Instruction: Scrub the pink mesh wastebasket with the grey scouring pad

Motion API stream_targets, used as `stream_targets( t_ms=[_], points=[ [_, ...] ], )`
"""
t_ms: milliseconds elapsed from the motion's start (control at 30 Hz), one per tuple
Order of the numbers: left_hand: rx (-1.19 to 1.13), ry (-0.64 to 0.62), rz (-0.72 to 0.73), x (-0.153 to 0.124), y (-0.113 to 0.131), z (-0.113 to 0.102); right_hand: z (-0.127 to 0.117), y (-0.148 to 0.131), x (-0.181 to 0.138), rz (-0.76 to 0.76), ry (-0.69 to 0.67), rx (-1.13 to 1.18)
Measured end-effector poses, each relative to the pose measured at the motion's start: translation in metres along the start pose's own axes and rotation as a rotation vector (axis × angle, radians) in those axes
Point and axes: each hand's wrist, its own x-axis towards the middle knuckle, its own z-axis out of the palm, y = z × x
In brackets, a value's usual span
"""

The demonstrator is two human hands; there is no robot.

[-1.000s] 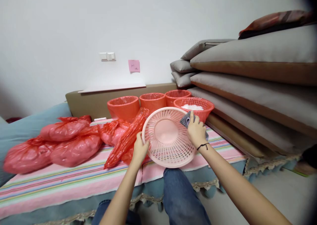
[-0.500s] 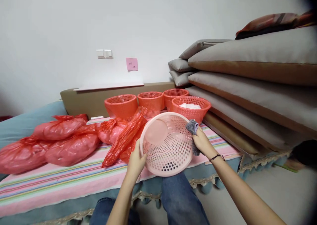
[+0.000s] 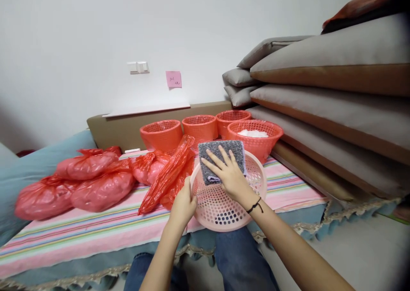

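In front of the knees, in the head view, a round pale-pink plastic basket with perforated sides (image 3: 208,205) is tipped so that its inside faces the wearer. The left hand (image 3: 183,203) is closed around the basket's left rim, thumb on the near side, so the basket lies directly to the right of that hand. The right hand (image 3: 228,173) is flat, fingers spread wide, its palm side against a folded dark-grey cloth with lilac edges (image 3: 235,154). The cloth lies under those fingers and hides the upper part of the basket; its top edge reaches past the rim. A thin black cord bracelet (image 3: 255,205) circles the right wrist. Blue denim trousers (image 3: 245,261) show below the basket and through some of its lower holes.

Just beyond the basket, four round red plastic baskets (image 3: 162,135) stand near one another, the nearest with something white (image 3: 253,133) inside. Left of the left hand, a crumpled red plastic bag (image 3: 166,178) lies on a pink striped cloth (image 3: 96,235), and further left sit filled, translucent red plastic bags (image 3: 102,193). Large grey-and-brown cushions (image 3: 333,103) are piled on the right.
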Motion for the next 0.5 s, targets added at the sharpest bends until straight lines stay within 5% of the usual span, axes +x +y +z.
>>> stream_targets(
  t_ms=[133,233,400,500],
  points=[
    [-0.126,0.042,-0.013,-0.006,-0.007,0.0,0.018,0.026,-0.036,0.427,0.188,0.018],
    [-0.271,0.146,-0.095,-0.017,-0.015,0.019,0.032,0.04,-0.076,0.709,0.31,0.085],
    [-0.525,0.324,-0.138,-0.045,-0.031,0.082,0.043,0.04,-0.108,0.785,0.315,0.13],
    [-0.632,0.295,-0.146,-0.052,-0.042,0.094,0.032,0.039,-0.093,0.759,0.317,0.114]
  ],
)
